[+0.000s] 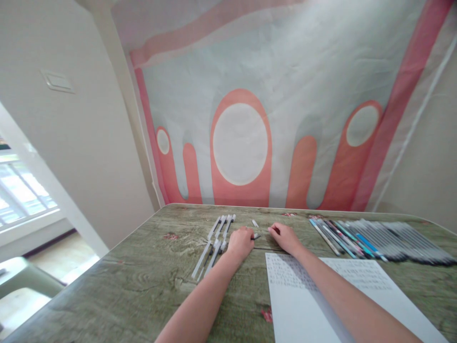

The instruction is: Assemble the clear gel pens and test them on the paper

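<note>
My left hand rests low over the table, its fingers closed around a short dark-and-white pen piece that pokes out at the fingertips. Most of that piece is hidden by the hand. To the right, my right hand is closed in a pinch; what it holds, if anything, is too small to make out. A small white pen cap lies on the table between and beyond the hands. Just left of my left hand, several whitish pen parts with dark bits lie side by side in two rows.
A sheet of paper with handwriting lies under my right forearm. At the right, many grey pens with dark ends lie in a row beside several coloured pens. The wood-patterned table meets a patterned covering behind.
</note>
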`<state>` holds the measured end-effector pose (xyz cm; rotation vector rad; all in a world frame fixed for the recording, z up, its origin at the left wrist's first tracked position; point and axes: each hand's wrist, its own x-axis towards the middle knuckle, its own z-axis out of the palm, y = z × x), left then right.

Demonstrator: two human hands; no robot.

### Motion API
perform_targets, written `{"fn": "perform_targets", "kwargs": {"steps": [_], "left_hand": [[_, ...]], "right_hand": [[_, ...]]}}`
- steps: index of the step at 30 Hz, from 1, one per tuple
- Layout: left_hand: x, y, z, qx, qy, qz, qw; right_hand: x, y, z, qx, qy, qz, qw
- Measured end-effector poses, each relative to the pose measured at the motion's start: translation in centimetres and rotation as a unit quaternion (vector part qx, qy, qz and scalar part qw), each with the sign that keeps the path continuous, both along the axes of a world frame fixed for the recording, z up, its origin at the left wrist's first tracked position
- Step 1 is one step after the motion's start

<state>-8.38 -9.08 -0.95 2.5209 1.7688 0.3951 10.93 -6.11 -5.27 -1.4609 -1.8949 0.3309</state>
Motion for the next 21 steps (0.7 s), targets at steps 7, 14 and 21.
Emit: {"fn": "perform_targets", "kwargs": {"steps": [7,14,21], "left_hand": [[-0.8,1.3,-1.2,-0.013,-0.203,-0.01,0.979],[-1.5,1.8,-1.7,-0.021,-0.241,0.009,0.97],[-1.3,1.6,-1.6,0.0,-0.153,0.006,0.988]], "right_hand": [[-0.4,-1.1,0.6,0.098,-0.072,0.117,0.986],[-1.9,-2.6,2.5,0.2,-0.228,0.269,0.914],[-2.7,-2.9,2.9,0.265,-0.295,0.267,0.878]]}}
